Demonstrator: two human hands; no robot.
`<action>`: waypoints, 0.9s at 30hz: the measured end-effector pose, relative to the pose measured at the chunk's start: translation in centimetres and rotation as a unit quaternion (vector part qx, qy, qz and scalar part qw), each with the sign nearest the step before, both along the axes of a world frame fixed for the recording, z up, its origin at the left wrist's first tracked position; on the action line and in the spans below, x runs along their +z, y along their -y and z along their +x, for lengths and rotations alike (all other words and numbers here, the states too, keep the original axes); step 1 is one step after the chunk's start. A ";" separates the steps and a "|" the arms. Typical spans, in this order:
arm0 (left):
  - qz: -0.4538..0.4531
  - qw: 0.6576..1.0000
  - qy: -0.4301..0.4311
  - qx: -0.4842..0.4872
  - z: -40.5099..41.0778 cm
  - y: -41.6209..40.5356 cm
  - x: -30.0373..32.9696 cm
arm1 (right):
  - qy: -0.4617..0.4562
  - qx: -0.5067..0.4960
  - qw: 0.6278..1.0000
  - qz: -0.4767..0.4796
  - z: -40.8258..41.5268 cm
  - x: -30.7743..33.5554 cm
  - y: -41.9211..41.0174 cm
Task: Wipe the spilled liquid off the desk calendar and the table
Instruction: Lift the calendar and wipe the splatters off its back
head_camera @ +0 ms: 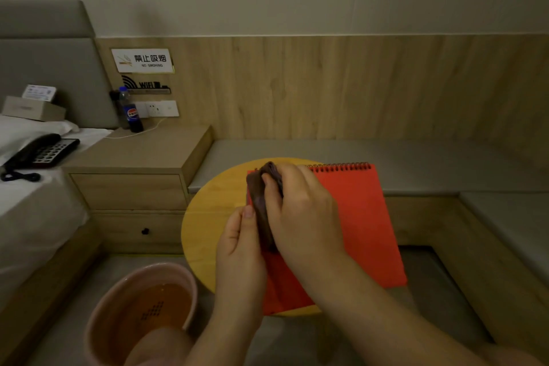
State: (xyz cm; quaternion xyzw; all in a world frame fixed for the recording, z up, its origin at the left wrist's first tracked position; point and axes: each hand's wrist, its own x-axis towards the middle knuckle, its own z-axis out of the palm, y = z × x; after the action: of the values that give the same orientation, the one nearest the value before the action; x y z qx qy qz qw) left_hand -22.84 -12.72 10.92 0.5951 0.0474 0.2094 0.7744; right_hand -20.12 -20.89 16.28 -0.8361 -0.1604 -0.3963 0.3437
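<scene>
One red desk calendar [356,217], spiral-bound along its far edge, lies flat on a round yellow table [208,217] in the lower centre of the frame. Its left part is hidden under both hands and a bunched dark brown cloth [261,202]; its near corner overhangs the table's near rim. No spilled liquid can be made out on either surface: lighting is dim and the picture soft.

Right hand [300,217]: fingers curled over the cloth, gripping it against the calendar's upper left area. Left hand [240,244]: thumb and fingers pinch the cloth's near end. Much of the cloth is covered by the hands.

Lower left: one pink basin [98,321] holding orange-tinted water, its near side cut off by the frame edge and partly blocked by the left forearm.

Left of the table: one wooden nightstand [133,157] with two drawers. On it, one dark cola bottle [132,110] with a blue cap, standing upright by the wall sockets.

Upper left wall: one no-smoking sign [142,60], one WiFi sign [145,85] beneath it, its small print unreadable.

Far left: one black telephone [41,151] on a white bed [35,217], and one tissue box [32,108] behind it.
</scene>
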 end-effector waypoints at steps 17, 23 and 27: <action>-0.047 0.997 -0.047 0.037 0.2 -3.1 -0.8 | -0.011 -0.133 0.991 -0.019 2.8 0.7 9.5; -0.064 0.996 -0.052 0.042 0.3 -3.4 -0.7 | -0.010 -0.151 0.988 -0.011 3.3 0.3 12.3; -0.071 0.996 -0.047 0.034 0.2 -3.3 -0.5 | -0.013 -0.150 0.989 -0.006 3.5 0.3 12.4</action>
State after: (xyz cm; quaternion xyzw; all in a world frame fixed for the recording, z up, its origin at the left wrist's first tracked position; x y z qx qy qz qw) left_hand -22.60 -9.40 10.42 0.5462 0.1191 0.2037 0.8037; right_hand -16.67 -33.24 16.57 -0.8577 -0.0314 -0.4316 0.2777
